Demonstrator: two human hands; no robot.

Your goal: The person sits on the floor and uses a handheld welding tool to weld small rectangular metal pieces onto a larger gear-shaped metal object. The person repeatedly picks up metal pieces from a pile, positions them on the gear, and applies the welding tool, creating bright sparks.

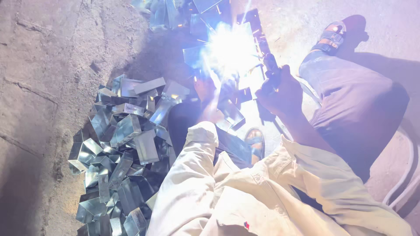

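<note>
Seen from above, a person seated on the concrete floor [39, 87] has the right hand [280, 89], grip clamped on a welding holder [270, 65], feeding a blinding arc [229, 48] at twelve o'clock, while the left hand [204, 87] steadies one metal piece [230, 111], its grip lost in glare; dozens of folded sheet-metal pieces [122, 153] lie heaped at nine o'clock, too many to count.

A white-blue welding glare [229, 48] burns at twelve o'clock. The metal pieces [124, 144] heaped at nine o'clock are shiny silver-grey with bluish reflections. The shirt sleeves [197, 183] at six o'clock are plain cream. The trousers [350, 96] at three o'clock are dull brownish-purple. The sandal [333, 36] at one o'clock shows orange and grey straps. The floor [43, 65] is dusty grey-brown.
</note>
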